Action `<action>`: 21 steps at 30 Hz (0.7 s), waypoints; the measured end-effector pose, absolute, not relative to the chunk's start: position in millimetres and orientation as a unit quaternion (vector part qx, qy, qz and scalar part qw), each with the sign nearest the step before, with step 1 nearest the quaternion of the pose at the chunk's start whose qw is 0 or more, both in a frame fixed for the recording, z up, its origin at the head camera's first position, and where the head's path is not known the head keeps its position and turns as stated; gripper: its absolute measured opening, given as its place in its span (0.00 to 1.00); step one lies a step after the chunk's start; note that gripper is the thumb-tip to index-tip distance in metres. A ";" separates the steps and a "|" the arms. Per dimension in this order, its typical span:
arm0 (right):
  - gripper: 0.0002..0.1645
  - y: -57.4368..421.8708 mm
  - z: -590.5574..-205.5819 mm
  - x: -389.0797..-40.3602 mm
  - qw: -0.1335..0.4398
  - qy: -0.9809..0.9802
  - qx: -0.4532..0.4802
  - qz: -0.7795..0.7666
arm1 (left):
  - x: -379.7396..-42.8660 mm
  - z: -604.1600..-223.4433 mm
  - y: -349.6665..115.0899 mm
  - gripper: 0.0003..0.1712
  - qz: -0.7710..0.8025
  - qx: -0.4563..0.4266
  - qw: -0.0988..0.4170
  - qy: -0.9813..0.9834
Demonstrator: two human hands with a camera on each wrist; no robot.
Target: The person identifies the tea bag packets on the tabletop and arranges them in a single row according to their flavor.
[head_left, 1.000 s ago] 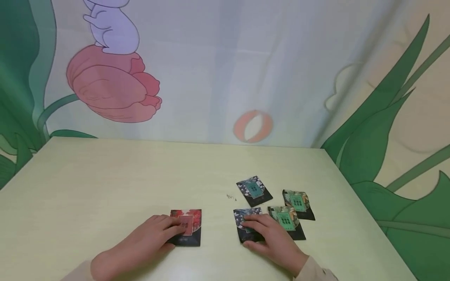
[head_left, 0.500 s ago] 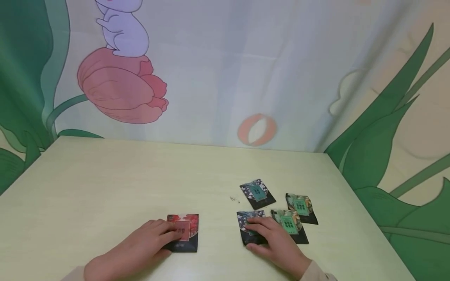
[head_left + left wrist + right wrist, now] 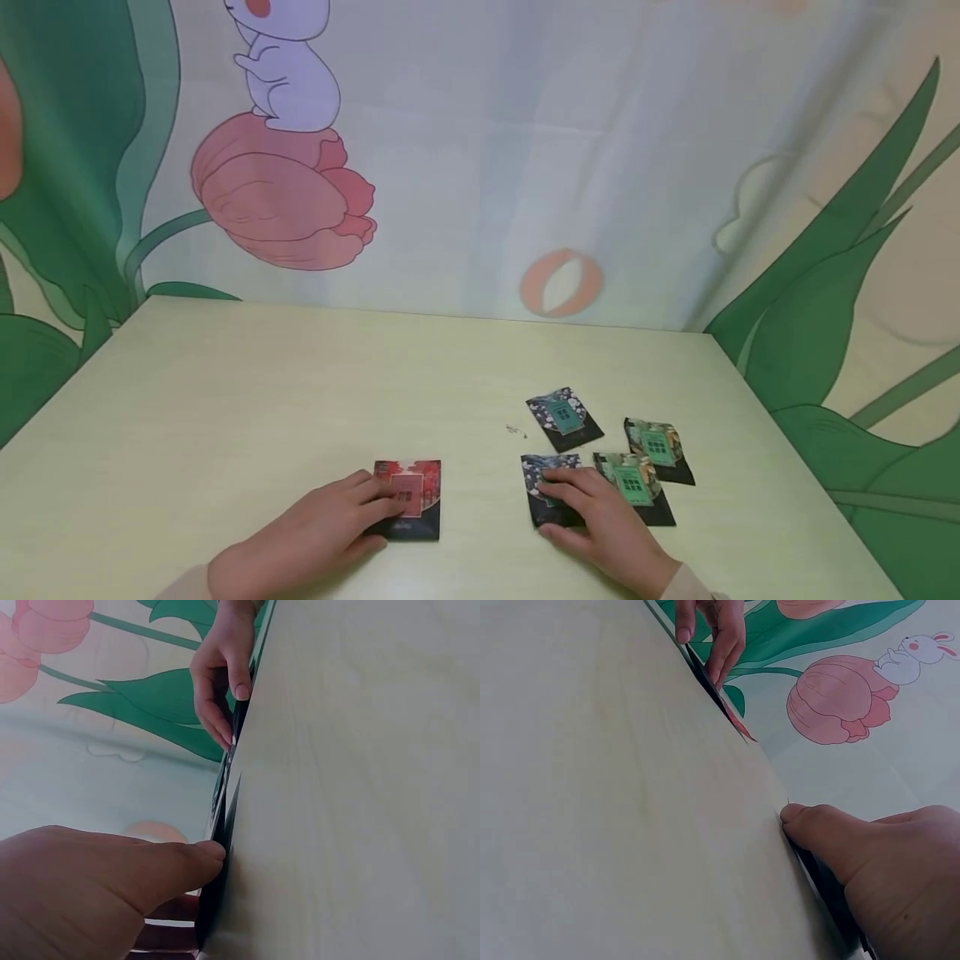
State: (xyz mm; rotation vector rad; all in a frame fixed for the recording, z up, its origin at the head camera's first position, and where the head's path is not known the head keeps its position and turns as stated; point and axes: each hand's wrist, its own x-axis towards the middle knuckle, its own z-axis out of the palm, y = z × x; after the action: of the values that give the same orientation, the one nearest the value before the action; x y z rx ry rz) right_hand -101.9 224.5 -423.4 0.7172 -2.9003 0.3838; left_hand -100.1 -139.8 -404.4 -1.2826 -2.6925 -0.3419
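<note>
My left hand [image 3: 333, 518] rests over the left part of a red and black sachet [image 3: 422, 525], fingers on its printed face and thumb at its lower edge. In the left wrist view the thumb [image 3: 187, 862] lies along the sachet's dark side, close over the table. My right hand [image 3: 603, 521] holds a navy floral sachet [image 3: 535, 502] the same way, its fingers across the teal label and its thumb at the bottom edge. The right wrist view shows that thumb [image 3: 817, 825] against the dark packet. Both sachets are partly hidden by the fingers.
Beside the right hand lies a green-labelled sachet [image 3: 633, 483], overlapping another green-labelled sachet [image 3: 660, 448] behind it. Farther back is a second navy floral sachet [image 3: 565, 419], with small dark crumbs [image 3: 516, 431] to its left. A printed curtain [image 3: 450, 167] hangs behind the pale table [image 3: 262, 375].
The left hand and red sachet have shifted slightly left, away from the navy sachet. The right hand keeps its place on the navy sachet. The head view has turned a little.
</note>
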 end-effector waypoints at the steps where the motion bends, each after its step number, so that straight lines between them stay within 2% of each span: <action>1: 0.30 223.7 -423.5 -101.8 0.064 -0.961 0.236 0.126 | -100.2 -404.8 -139.6 0.20 -0.113 -0.427 0.074 -0.894; 7: 0.29 218.9 -423.5 -101.4 0.077 -0.958 0.247 0.127 | -100.5 -406.7 -138.5 0.19 -0.122 -0.423 0.088 -0.894; 15: 0.28 206.7 -422.3 -103.7 0.077 -0.949 0.276 0.128 | -102.1 -401.7 -134.1 0.19 -0.125 -0.402 0.036 -0.906; 21: 0.29 191.3 -421.4 -104.1 0.050 -0.947 0.282 0.146 | -101.3 -401.4 -135.9 0.17 -0.125 -0.402 0.033 -0.907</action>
State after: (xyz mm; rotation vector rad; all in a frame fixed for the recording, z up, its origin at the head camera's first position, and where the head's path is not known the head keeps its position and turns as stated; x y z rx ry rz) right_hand -104.1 191.3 -421.4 0.8601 -2.8826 0.4444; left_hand -101.3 -135.9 -401.4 -1.2364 -2.7891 -0.3836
